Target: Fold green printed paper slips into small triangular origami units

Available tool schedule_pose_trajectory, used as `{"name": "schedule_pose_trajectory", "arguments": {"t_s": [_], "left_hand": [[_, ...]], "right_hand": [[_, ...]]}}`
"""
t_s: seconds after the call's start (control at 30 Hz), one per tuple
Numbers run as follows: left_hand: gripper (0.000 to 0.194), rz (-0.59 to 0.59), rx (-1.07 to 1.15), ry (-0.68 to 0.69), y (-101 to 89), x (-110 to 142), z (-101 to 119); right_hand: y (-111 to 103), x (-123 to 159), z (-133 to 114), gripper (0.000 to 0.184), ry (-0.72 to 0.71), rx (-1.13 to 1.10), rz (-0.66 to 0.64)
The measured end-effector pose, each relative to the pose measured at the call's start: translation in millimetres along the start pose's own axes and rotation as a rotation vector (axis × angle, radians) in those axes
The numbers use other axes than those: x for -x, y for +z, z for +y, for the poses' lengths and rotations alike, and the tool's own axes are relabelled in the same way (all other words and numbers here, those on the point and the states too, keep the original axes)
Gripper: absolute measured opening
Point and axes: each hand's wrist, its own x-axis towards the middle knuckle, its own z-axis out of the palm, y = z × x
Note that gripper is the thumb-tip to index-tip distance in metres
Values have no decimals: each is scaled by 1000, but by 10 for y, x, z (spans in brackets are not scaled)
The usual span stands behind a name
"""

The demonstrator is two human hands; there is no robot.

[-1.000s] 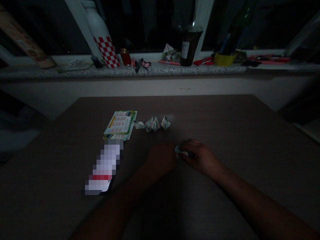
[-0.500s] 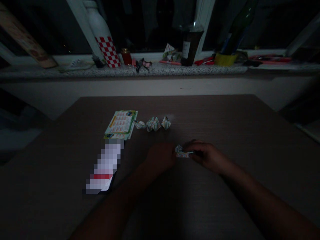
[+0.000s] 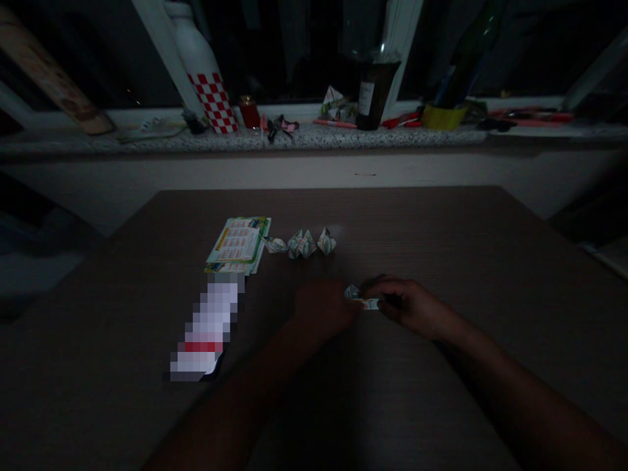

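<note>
A small folded piece of printed paper (image 3: 369, 304) lies low over the table between my two hands. My left hand (image 3: 324, 304) is closed on its left side, with the fingers largely in shadow. At the right end, my right hand (image 3: 407, 304) pinches the paper between thumb and fingers. A pointed flap of the paper stands up between the hands. Beyond them sit several folded paper pieces (image 3: 326, 242) in a row. Left of that row is a stack of printed sheets (image 3: 238, 242) with green edges.
A phone (image 3: 210, 327) with a blurred-out screen lies left of my left arm on the brown table (image 3: 417, 229). On the stone windowsill (image 3: 314, 137) stand a red-and-white checked bottle (image 3: 210, 98), a small red jar (image 3: 249, 112), a dark cup (image 3: 373, 95) and a green bottle (image 3: 461, 65).
My left hand has shifted slightly right, and its thumb now covers more of the paper's left part. My right hand stays nearly where it was.
</note>
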Motion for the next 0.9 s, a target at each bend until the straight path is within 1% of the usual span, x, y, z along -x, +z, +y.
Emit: {"name": "schedule_pose_trajectory", "arguments": {"t_s": [0.13, 0.33, 0.43, 0.53, 0.67, 0.77, 0.83, 0.9], "left_hand": [[33, -38, 37, -17, -21, -16, -39], [26, -15, 122, -31, -64, 44, -252], [24, -48, 138, -64, -78, 59, -342], [24, -62, 151, -72, -81, 60, -377], [22, -38, 165, -32, -66, 71, -377], [18, -31, 187, 1, -48, 89, -369], [16, -24, 191, 18, -38, 98, -361], [16, -11, 197, 35, -34, 107, -352]], "right_hand": [[1, 2, -19, 39, 3, 4, 13], [-2, -11, -65, 40, 32, 26, 8], [-6, -11, -69, 40, 26, 23, 6], [-10, -6, -63, 39, 27, 19, 4], [12, -25, -80, 37, 21, 31, 40], [66, -66, -126, 38, -18, 106, 74], [112, -92, -157, 37, -55, 206, 75], [154, -107, -178, 37, -58, 310, 75]]}}
